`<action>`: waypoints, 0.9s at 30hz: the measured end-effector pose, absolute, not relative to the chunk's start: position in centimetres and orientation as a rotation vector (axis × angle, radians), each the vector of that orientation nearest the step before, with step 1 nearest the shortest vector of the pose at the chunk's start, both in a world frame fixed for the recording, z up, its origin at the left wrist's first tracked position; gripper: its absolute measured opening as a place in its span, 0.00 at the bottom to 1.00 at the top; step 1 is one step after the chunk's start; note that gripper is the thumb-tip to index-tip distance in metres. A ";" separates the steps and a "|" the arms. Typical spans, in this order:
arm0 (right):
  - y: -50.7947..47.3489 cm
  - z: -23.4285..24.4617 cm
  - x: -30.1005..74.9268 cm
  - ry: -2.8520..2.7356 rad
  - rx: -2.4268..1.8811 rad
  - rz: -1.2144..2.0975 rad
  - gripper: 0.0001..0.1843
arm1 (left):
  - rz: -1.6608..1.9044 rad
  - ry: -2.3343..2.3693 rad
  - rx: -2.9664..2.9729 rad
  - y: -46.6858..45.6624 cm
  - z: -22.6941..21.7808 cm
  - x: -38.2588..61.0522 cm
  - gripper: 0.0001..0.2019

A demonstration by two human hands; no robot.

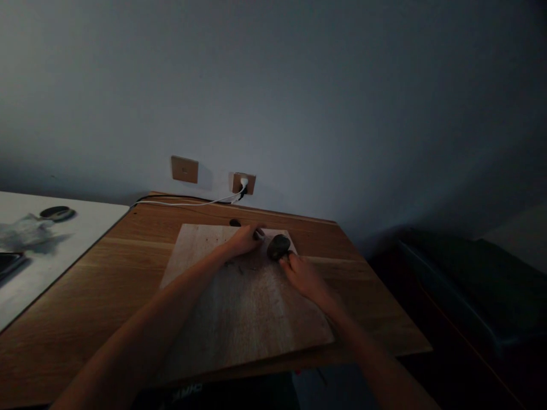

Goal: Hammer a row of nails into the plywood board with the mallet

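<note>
Wrapped by the fingers of the right hand (301, 274): the handle of a dark, mallet-like tool (278, 247), rounded head over the board's far right part. Too dim to see whether touching the wood. Bent inward at the left hand (245, 239), fingers curled beside a small dark-and-pale piece (258, 234); impossible to make out whether pinched. Reaching forward with both forearms, left across the board, right along its right side. Scattered below the left hand: thin dark bits (240, 270). Beneath, a pale wooden board (243, 324), near edge close to that of the wooden tabletop (363, 285), with strips of tabletop to either side. Behind, a wall with a socket (249, 183) and cables (188, 203). To the left, a white table (92, 230). At the bottom, on dark cloth (231, 393), white letters, perhaps "CHA", remainder unreadable.
</note>
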State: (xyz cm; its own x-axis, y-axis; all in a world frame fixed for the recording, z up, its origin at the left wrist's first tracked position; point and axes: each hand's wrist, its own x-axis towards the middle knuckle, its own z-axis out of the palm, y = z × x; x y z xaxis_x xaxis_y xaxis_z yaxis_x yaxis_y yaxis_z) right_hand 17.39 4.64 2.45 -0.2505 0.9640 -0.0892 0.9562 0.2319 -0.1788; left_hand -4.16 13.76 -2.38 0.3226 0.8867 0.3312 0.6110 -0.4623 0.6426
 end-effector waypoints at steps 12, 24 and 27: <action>4.3 0.5 18.5 -2.400 -1.884 0.376 0.18 | 0.328 1.021 2.642 7.0 1.2 -4.7 0.06; 4.2 0.4 18.6 -2.378 -1.893 0.393 0.20 | 0.791 1.283 2.164 13.8 -0.6 -7.9 0.12; 4.3 0.2 18.7 -2.378 -1.884 0.393 0.19 | 0.852 1.298 2.156 14.0 -1.7 -7.6 0.12</action>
State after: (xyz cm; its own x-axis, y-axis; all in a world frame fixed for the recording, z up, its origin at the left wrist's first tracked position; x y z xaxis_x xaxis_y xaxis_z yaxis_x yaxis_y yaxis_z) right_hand 18.73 4.28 0.18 -0.2395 0.9663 -0.0940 0.9452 0.2100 -0.2500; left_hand -7.64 13.96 -1.67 0.3565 0.8965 0.2630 0.5975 -0.4352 0.6735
